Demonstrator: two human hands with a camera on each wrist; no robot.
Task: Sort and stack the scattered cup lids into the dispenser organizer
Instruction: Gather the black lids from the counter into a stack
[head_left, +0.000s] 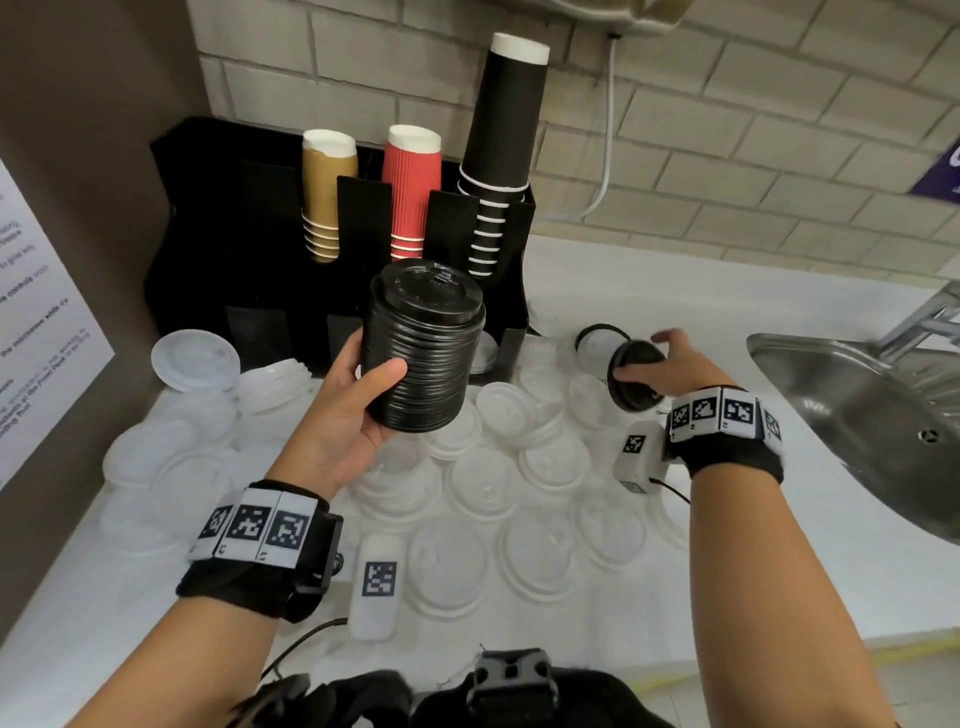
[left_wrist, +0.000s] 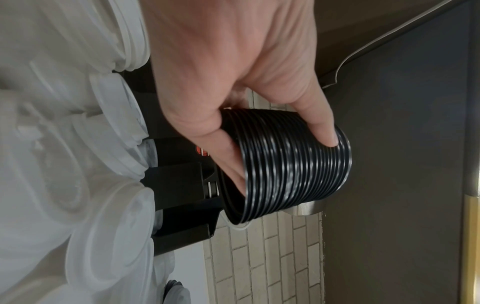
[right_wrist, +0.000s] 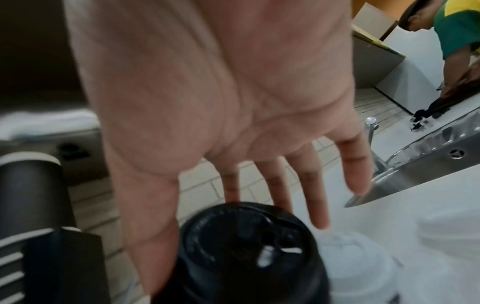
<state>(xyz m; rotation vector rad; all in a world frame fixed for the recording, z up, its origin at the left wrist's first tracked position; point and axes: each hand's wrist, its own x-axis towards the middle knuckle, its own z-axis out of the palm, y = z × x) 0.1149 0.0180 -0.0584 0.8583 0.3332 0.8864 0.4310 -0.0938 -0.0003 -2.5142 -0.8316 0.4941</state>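
Most black lids already stacked (head_left: 423, 353) in left hand (head_left: 343, 415) fingers' grip, right hand (head_left: 670, 369) pinching another black lid (head_left: 636, 379); clear lids (head_left: 483, 493) cover bench (head_left: 779, 561), organizer (head_left: 218, 249) lid slots unfilled.

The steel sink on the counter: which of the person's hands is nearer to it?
The right. The right hand, pinching a black lid, is just beside the sink. The left hand, gripping the black lid stack, is farther off, by the organizer.
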